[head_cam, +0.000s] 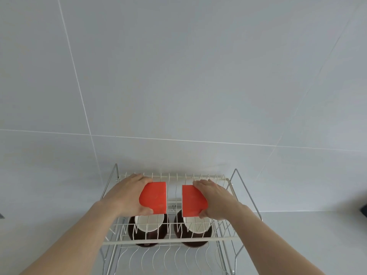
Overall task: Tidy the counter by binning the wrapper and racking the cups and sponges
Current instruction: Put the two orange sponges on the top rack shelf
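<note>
Two flat orange-red sponges sit over the top tier of a white wire rack (170,242). My left hand (131,195) grips the left sponge (154,197), thumb at its near edge, fingers over its far corner. In the same way my right hand (214,197) grips the right sponge (191,200). Both sponges lie flat at the level of the top wires; whether they touch the wires I cannot tell. Below them, on the lower tier, two dark brown cups stand upside down with white bases up: the left cup (149,225) and the right cup (196,227). No wrapper is in view.
The rack stands against a pale grey tiled wall (178,76) on a light counter (297,245). Metal side frames (246,189) rise at both ends of the rack. A dark object (364,210) shows at the right edge.
</note>
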Motion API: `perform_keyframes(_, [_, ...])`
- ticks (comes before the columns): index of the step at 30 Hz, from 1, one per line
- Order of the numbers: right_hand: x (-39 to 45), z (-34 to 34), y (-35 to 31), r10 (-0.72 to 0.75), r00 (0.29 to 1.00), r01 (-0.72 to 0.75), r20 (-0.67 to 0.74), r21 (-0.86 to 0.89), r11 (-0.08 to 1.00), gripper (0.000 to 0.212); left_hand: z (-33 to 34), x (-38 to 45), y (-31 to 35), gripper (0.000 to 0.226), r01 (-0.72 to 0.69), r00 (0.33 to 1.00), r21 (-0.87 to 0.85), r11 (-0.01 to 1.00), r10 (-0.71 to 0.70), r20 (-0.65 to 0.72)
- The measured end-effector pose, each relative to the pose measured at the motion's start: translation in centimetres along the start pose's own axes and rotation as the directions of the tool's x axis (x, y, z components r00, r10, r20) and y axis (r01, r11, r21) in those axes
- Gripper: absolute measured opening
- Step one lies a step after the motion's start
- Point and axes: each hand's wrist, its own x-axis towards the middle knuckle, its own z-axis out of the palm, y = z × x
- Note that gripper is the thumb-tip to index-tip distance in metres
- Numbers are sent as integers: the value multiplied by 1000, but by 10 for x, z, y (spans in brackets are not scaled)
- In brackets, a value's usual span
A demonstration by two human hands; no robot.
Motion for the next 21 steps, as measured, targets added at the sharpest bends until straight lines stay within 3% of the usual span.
perform_keyframes(4, [2,8,4,-31,997,29,-65,-33,999,82,8,0,-5,105,-9,1000,48,999,9,-8])
perform_keyframes(8, [0,12,4,-28,995,25,-100,-27,999,83,12,-2,-3,103,-13,999,48,999,15,-39])
perform_keyframes(12, [-3,12,2,-6,994,4,-109,-25,1000,87,7,-5,2,91,-38,997,65,997,42,-64])
perform_keyframes(18, [-3,16,0,-2,994,-10,-107,-113,994,64,10,-11,4,72,-30,997,63,998,34,-76])
perform_keyframes(21, [-3,18,1,13,996,-23,-89,-106,994,62,13,-12,3,71,-20,996,45,999,23,-81])
